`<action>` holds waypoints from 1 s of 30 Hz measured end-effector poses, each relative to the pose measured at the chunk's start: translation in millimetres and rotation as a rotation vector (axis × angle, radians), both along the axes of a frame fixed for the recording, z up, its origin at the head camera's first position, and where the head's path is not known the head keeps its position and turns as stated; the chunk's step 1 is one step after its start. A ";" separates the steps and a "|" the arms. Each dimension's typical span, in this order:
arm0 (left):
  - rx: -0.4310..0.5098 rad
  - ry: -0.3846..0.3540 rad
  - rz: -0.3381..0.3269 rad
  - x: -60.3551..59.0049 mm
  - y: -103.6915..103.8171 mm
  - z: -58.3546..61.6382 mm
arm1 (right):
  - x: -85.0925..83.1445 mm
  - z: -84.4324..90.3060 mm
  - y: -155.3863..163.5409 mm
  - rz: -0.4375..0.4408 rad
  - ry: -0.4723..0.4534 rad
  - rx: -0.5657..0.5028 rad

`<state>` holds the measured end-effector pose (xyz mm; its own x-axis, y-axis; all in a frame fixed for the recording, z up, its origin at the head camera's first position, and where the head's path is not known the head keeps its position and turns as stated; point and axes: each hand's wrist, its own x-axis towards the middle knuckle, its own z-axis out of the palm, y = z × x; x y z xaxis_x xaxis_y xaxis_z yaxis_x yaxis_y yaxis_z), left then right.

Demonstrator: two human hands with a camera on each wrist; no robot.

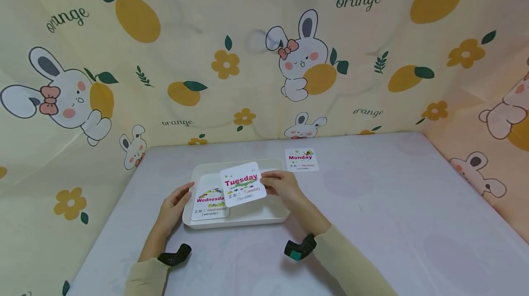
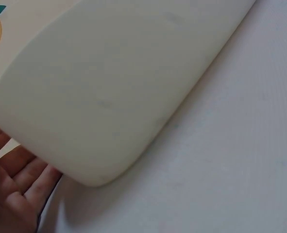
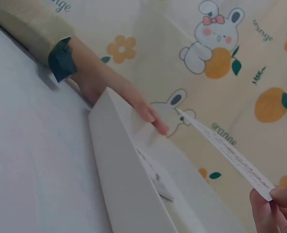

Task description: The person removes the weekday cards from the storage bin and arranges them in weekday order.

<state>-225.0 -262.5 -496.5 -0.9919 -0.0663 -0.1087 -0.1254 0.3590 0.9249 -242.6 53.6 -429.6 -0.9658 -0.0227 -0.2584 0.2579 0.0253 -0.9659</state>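
Note:
My right hand (image 1: 289,190) pinches a white "Tuesday" word card (image 1: 244,190) by its right edge, thumb against fingers. The card is tilted above a white tray (image 1: 260,218); in the right wrist view the card (image 3: 226,153) shows nearly edge-on. Inside the tray, at the left, lies a "Wednesday" card (image 1: 206,211), its upper right part covered by the Tuesday card. My left hand (image 1: 171,208) rests at the tray's left side with its fingers extended against the rim. In the left wrist view the tray wall (image 2: 109,97) hides the fingertips.
A "Monday" card (image 1: 301,160) lies on the pale table (image 1: 372,213), just beyond the tray's back right corner. Patterned cloth (image 1: 248,20) with rabbits and oranges hangs behind the table and along both sides.

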 end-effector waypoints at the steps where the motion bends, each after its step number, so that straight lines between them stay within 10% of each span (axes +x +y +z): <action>1: 0.003 -0.001 0.000 -0.1 -0.2 0.1 | -0.2 1.0 1.9 -0.004 -0.003 0.006; 30: 0.024 -0.003 0.006 0.0 -0.3 -0.4 | -11.3 4.7 66.4 -0.074 -0.007 0.051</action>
